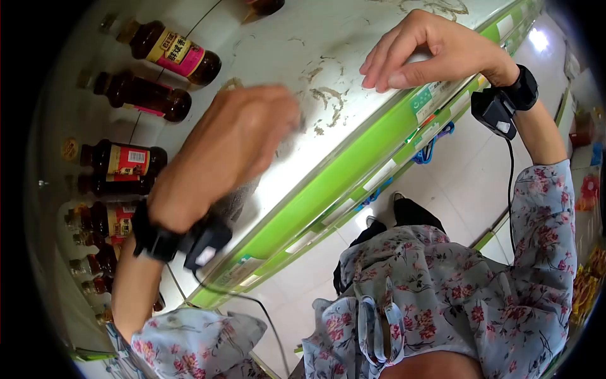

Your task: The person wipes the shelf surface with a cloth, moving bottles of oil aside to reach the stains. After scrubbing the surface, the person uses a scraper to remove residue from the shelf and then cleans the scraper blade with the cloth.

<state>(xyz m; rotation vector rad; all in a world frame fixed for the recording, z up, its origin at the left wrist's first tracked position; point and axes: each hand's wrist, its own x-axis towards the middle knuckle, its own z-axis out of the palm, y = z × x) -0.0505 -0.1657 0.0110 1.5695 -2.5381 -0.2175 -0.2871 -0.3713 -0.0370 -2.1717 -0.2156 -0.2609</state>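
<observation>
My left hand (pixel 230 148) is over the white shelf (pixel 372 31), back upward and smeared by motion, its fingers curled down. Beneath its heel shows a dark grey cloth (pixel 243 201), which the hand seems to grip; most of it is hidden. At the shelf's green front edge, my right hand (pixel 432 54) rests with loosely bent fingers and the thumb apart, holding nothing. Brown stains (pixel 328 98) mark the shelf surface between the hands. To the left of my left hand stands a dark sauce bottle with a yellow and pink label (pixel 173 54).
Several more dark bottles (pixel 126 161) line the left side, close to my left forearm. Green price rails (pixel 360 167) with white tags run along the shelf front. Blue hanging items (pixel 429 145) stick out below. Cables trail from both wrist devices (pixel 495 114). Pale tiles (pixel 454 170) cover the floor.
</observation>
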